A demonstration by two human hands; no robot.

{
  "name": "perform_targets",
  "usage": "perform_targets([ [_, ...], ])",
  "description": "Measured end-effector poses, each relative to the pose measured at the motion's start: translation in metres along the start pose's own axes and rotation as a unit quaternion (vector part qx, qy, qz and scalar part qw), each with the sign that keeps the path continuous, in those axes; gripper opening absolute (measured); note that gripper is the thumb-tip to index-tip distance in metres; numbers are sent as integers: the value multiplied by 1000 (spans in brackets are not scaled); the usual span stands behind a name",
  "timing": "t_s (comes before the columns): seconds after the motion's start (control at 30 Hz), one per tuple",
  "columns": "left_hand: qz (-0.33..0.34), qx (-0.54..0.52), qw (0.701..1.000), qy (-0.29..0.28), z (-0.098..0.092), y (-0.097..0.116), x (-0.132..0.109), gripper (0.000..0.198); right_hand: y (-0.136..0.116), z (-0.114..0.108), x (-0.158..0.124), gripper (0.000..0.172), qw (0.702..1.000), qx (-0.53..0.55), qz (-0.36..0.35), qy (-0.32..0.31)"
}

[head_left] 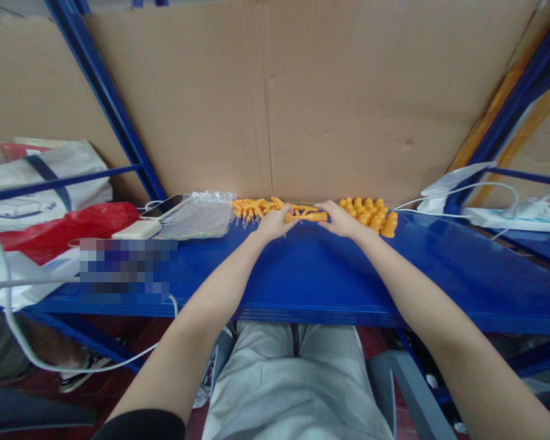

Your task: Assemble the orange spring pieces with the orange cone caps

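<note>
An orange plastic piece (309,216) with a thicker right end lies level between my hands, just above or on the blue shelf. My left hand (274,225) has its fingers closed at the left end of that piece. On its other end, my right hand (341,222) curls thumb and fingers around the thick part. Behind and to the left are several branched orange parts (250,209) with small metal spiral tips. Right of my right hand, several orange cap-like pieces (364,211) stand in close rows. My fingers partly hide the held piece and the parts behind it.
A clear plastic bag (197,217), a phone (165,206) and a white box (137,230) lie to the left, near a red plastic bag (64,229). White cables (9,318) hang at the shelf's left. Cardboard (275,98) closes the back; blue posts (105,91) flank it.
</note>
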State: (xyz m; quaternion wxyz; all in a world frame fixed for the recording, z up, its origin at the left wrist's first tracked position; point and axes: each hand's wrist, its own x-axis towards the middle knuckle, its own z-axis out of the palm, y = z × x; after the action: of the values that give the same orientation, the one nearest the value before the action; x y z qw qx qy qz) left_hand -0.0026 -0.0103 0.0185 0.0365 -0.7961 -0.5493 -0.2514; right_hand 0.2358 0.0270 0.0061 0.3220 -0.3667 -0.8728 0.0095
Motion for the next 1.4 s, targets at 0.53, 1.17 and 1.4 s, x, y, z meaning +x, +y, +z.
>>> perform_targets([
  [0.53, 0, -24, 999, 37, -1, -4, 1, 31, -12, -7, 1, 16, 929, 293, 227, -5],
  [1.17, -4, -19, 998, 52, -3, -1, -2, 31, -23, -25, -8, 19, 893, 348, 271, -85],
  [1.4, 10, -15, 998, 54, 0, -3, 0, 35, -23, -21, -7, 58, 891, 333, 293, -100],
])
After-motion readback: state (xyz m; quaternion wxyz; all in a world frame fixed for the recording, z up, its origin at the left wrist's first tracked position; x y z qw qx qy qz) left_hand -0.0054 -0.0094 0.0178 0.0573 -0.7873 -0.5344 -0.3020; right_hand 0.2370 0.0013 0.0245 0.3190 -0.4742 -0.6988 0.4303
